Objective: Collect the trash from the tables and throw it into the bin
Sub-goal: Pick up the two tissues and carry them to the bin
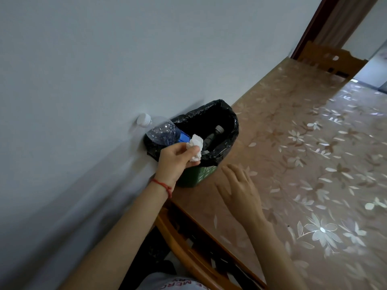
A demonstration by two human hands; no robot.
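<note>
left hand (pixel 174 160) grips a plastic bottle (pixel 161 132) and crumpled tissue (pixel 49 149) over the bin (pixel 226 122) on the bench (pixel 293 143); inside the black liner lies what looks like a dark bottle (pixel 213 136); right hand (pixel 240 189) hovers open

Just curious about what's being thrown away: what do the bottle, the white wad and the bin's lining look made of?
Bottle: clear, glossy ribbed plastic, with a white cap. White wad gripped by the left hand: crumpled matte tissue, probably paper. Bin lining: thin black shiny plastic film, wrinkled over the rim.
</note>
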